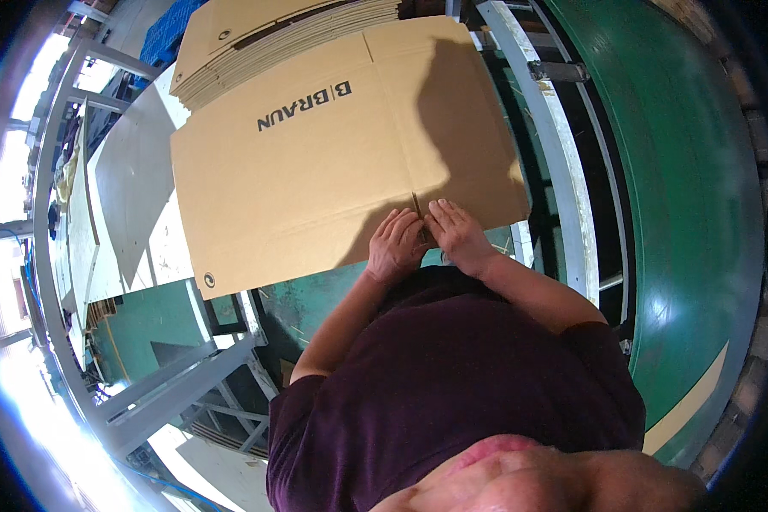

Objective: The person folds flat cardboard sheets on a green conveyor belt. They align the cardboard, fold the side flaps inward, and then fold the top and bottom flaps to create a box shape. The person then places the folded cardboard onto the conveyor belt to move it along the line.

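Note:
A large flat brown cardboard box blank [316, 162] with dark printing lies folded in front of me, its near edge at my chest. My left hand [395, 246] and my right hand [457, 232] rest side by side on that near edge, fingers pressed on the flaps either side of a slot between them. Both hands touch the cardboard with fingers curled over its edge. My dark purple shirt fills the lower part of the view.
A stack of more flat cardboard blanks [264, 34] lies beyond the box. A pale worktable [136, 196] stands at left. A grey metal frame [555, 154] and a green conveyor belt [683, 196] run along the right. Metal bars [179, 375] sit lower left.

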Available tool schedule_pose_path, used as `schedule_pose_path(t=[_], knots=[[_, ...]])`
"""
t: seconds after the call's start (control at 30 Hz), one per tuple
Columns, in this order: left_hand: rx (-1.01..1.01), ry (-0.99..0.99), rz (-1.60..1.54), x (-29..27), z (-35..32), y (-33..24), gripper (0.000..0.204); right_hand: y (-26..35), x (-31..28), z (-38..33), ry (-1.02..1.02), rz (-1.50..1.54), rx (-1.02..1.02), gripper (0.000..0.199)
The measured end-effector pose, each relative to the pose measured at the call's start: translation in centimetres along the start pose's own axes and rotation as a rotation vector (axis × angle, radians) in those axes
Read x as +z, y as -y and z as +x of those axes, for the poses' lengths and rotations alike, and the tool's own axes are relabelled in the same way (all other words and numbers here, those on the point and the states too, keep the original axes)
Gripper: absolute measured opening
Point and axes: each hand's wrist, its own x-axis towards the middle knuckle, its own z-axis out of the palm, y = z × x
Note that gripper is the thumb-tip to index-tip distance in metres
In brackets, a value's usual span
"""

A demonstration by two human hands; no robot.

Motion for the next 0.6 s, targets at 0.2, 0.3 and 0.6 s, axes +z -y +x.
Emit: schedule_pose_path(t=[0.2, 0.3, 0.6], knots=[[-0.038, 0.183, 0.095, -0.8, 0.7, -0.3, 0.047, -5.8, -3.6, 2.3, 0.018, 0.503, 0.219, 0.037], [0.007, 0.231, 0.095, -1.1, 0.8, 0.0, 0.051, -15.9, -0.6, 6.4, -0.437, 0.226, 0.454, 0.035], [0.291, 0.227, -0.169, 0.4, 3.4, 4.3, 0.043, -28.8, 4.8, 13.3, -0.185, 0.809, 1.044, 0.049]])
